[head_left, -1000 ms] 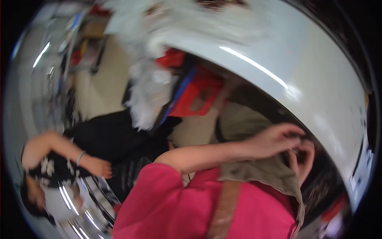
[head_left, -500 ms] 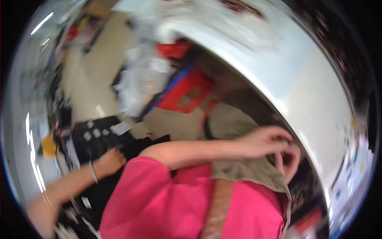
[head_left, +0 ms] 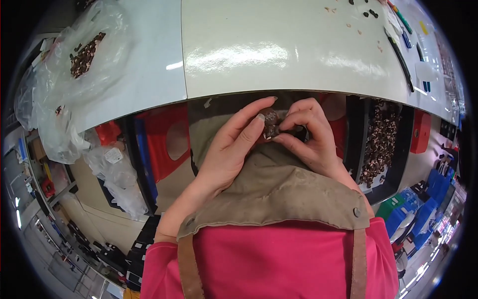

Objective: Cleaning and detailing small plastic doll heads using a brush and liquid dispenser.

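Observation:
My left hand [head_left: 226, 149] and my right hand [head_left: 311, 137] meet just below the edge of a pale table [head_left: 279, 55], above my brown apron [head_left: 274, 194]. Together they pinch a small dark brown lumpy piece [head_left: 270, 122] between thumbs and fingertips. The left thumb and forefinger close on its left side. The right fingers curl around its right side and hide part of it.
A black tray [head_left: 381, 144] of small brown pieces sits to the right under the table. Clear plastic bags [head_left: 74, 74] with brown bits lie at the left. Pens and tools [head_left: 403, 45] lie at the table's far right. A red crate [head_left: 162, 144] stands below left.
The view has swung from a blurred sideways look to straight down at the table. My left hand has come up from my side and joined the right hand on the small piece.

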`<act>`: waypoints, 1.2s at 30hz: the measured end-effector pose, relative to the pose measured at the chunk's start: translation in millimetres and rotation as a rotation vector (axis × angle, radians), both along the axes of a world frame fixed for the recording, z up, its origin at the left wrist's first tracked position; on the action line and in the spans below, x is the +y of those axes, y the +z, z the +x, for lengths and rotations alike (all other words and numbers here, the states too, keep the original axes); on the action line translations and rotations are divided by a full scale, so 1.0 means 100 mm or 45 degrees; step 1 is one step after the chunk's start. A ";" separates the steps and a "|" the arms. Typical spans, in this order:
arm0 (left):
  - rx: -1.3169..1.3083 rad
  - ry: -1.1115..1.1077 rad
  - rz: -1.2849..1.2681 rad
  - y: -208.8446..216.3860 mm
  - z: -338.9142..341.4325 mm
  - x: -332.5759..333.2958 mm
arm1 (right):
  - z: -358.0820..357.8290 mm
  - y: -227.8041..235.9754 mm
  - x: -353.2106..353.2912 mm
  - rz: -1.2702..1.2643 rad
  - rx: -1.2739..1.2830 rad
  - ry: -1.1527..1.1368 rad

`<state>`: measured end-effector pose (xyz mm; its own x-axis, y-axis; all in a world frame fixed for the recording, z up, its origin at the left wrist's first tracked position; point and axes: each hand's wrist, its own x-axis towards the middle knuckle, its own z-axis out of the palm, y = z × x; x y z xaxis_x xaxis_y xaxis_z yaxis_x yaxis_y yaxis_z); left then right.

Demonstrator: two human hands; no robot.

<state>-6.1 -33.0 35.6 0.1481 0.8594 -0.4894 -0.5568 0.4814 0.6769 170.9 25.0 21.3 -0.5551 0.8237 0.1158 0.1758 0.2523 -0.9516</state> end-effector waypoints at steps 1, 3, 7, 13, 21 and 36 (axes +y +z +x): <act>0.008 -0.006 -0.005 0.00 0.00 -0.01 | 0.00 -0.01 0.00 -0.005 0.008 -0.006; -0.019 0.021 0.022 -0.01 0.01 -0.02 | 0.00 -0.04 0.00 0.031 0.013 0.012; 0.026 -0.016 0.038 0.00 -0.03 -0.02 | -0.02 -0.06 -0.03 0.028 0.035 -0.021; -0.007 -0.038 0.061 -0.06 -0.21 0.05 | -0.20 -0.13 0.03 0.019 0.023 -0.035; -0.053 -0.008 0.107 -0.33 -1.71 0.69 | -1.71 -0.36 0.69 0.024 0.039 -0.029; 0.001 -0.056 0.065 -0.18 -0.41 0.12 | -0.40 -0.19 0.10 0.038 0.035 -0.036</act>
